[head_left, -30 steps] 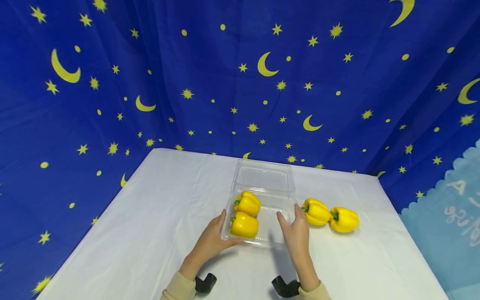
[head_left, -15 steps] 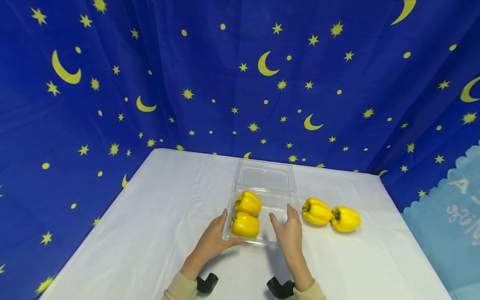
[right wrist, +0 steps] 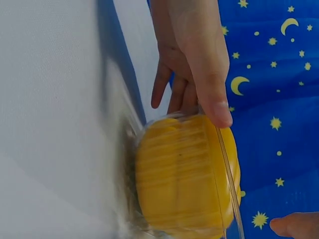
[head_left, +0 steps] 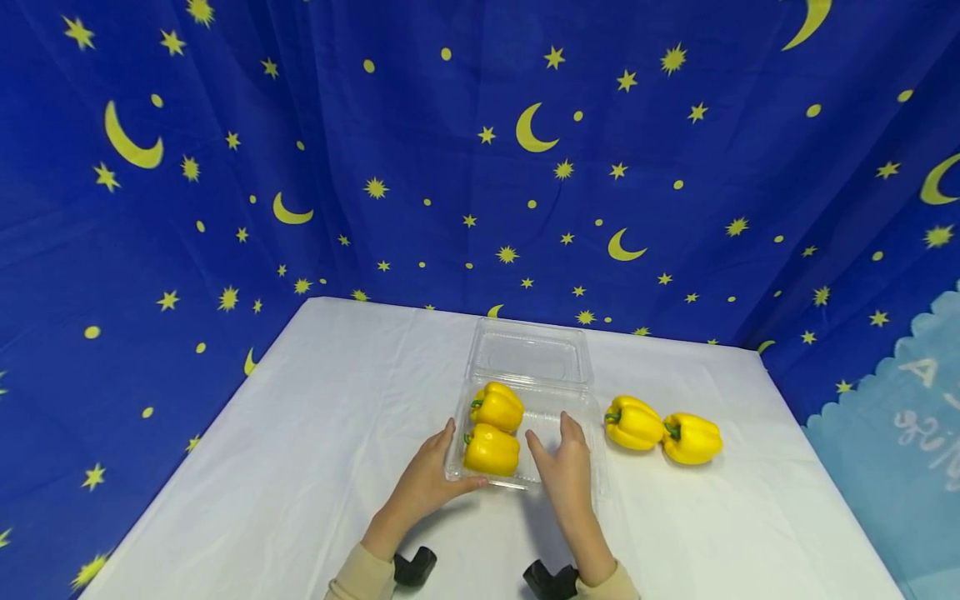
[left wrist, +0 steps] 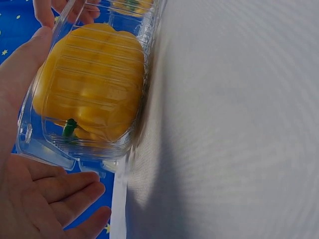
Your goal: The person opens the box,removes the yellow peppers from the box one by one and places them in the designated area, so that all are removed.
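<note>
A clear plastic clamshell container [head_left: 558,433] lies with its lid [head_left: 528,354] folded back. Two yellow bell peppers, a far one [head_left: 498,406] and a near one [head_left: 491,450], sit in its left half. My left hand [head_left: 422,482] frames the near left corner, thumb along the front rim and fingers by the left wall. In the left wrist view those fingers [left wrist: 75,199] look loosely extended. My right hand [head_left: 564,475] hovers over the right half, thumb and fingers spread, holding nothing. Only one digit [right wrist: 299,225] of it shows in the right wrist view.
Two more yellow bell peppers, one nearer the container [head_left: 633,423] and one farther right [head_left: 691,438], lie touching on the white table [head_left: 330,433]. A blue curtain [head_left: 420,125] with moons and stars stands behind. Black wrist mounts [head_left: 415,568] sit below the hands.
My right hand has shifted left from the container's right edge to above its right half. The left hand, container and peppers stay in place.
</note>
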Available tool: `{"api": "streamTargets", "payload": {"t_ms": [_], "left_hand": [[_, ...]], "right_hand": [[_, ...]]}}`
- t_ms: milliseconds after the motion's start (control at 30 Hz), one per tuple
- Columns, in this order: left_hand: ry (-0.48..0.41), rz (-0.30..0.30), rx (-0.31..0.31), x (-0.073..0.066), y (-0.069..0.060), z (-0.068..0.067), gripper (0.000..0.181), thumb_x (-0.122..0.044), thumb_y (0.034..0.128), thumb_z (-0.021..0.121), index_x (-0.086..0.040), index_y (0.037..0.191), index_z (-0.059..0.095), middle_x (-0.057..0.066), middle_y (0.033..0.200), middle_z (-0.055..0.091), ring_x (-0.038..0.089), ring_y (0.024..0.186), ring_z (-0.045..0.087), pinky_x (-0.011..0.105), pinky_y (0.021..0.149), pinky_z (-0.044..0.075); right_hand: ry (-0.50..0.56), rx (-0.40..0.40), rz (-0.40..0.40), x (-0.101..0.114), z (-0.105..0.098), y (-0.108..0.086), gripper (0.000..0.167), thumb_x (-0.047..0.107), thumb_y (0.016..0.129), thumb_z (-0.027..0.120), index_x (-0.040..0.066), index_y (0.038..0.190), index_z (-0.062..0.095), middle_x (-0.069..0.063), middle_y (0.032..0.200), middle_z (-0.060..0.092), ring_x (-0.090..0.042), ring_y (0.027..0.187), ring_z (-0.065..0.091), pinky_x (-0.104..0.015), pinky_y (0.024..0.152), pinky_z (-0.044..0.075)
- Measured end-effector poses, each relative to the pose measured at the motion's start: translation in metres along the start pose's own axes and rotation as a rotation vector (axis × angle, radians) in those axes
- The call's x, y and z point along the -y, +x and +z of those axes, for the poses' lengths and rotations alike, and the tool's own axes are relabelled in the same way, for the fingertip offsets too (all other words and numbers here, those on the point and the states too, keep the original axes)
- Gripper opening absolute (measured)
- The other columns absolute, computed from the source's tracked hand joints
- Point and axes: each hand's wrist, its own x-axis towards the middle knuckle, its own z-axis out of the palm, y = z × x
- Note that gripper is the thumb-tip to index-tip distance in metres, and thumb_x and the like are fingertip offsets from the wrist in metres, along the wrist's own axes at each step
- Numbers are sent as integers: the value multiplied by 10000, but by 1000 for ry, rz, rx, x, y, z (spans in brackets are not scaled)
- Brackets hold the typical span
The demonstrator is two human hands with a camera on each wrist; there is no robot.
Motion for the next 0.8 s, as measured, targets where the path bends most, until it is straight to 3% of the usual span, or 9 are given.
{"api": "streamTargets", "payload": {"t_ms": [800], "left_hand": [[14, 12, -12, 1, 0, 1, 1118, -539, 695, 783, 66, 1469, 251, 277, 1441, 414, 414, 1318, 432, 540, 1086, 390]], "right_hand": [[34, 65, -54, 9, 24, -12, 574, 163, 834, 716, -217, 1208, 504, -371, 1234, 541, -489, 1173, 531, -552, 998, 463]]}}
